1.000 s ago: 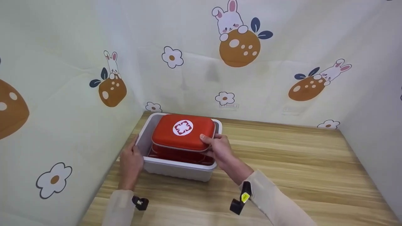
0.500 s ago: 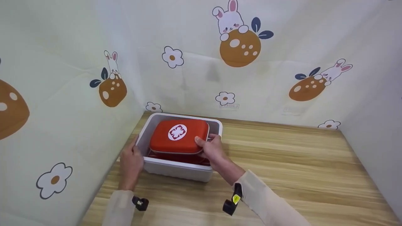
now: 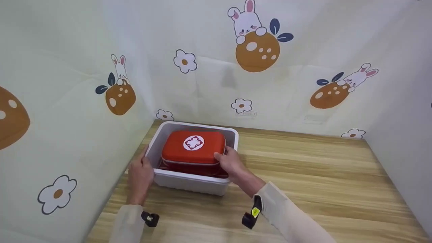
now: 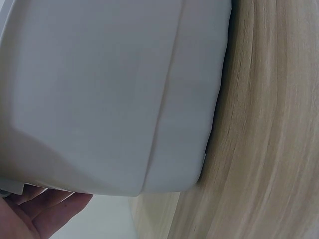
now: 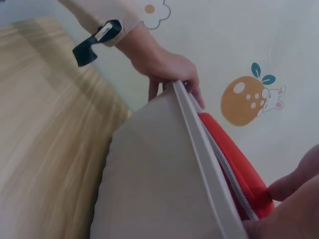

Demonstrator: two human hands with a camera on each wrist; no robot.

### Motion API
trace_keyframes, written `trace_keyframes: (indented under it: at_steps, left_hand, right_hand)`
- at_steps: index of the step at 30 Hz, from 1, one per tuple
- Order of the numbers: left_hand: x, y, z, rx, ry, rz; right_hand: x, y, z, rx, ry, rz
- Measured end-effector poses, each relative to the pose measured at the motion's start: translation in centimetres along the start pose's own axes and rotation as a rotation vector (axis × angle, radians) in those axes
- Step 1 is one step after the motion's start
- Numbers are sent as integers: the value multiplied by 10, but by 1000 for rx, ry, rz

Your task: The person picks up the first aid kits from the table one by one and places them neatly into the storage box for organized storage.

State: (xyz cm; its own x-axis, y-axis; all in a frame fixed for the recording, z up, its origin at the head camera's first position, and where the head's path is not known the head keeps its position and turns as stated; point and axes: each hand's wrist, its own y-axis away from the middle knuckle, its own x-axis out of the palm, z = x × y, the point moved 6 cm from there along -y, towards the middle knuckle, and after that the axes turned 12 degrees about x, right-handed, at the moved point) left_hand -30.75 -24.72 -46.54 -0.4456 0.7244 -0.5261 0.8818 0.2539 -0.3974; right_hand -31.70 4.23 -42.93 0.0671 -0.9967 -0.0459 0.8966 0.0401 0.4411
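Note:
A red zippered first-aid case [image 3: 189,153] with a white round emblem lies inside a light grey plastic bin [image 3: 192,184], its lid a little below the rim. Something dark red shows under it, too shaded to make out. My right hand [image 3: 233,163] pinches the case's right end, thumb on top and fingers at the side. On the bin's left rim, my left hand [image 3: 140,172] grips the wall; in the left wrist view its fingers [image 4: 62,209] curl round the outer side. The right wrist view shows the case's silver zipper [image 5: 234,184] beside the rim.
The bin stands on a wood-grain table [image 3: 314,182], close to the left and back walls. Pale curtains [image 3: 202,91] printed with rabbits, oranges and flowers enclose the table. Wood surface extends to the right of the bin.
The right hand has moved the case left and down, deeper into the bin, and its tilt has lessened. The left hand and the bin have stayed in place.

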Motion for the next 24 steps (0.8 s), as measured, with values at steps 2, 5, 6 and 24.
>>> trace_keyframes:
  at_steps: [2, 5, 6, 24]
  left_hand:
    - [0, 1, 0, 0, -5, 7]
    - [1, 0, 0, 3, -11, 4]
    - [1, 1, 0, 2, -10, 5]
    - [-8, -24, -15, -19, -57, 309]
  right_hand:
    - [1, -1, -2, 5, 17, 33]
    - [0, -1, -4, 6, 52, 63]
    - [0, -2, -4, 7, 61, 69]
    - [-58, 6, 2, -60, -9, 64]
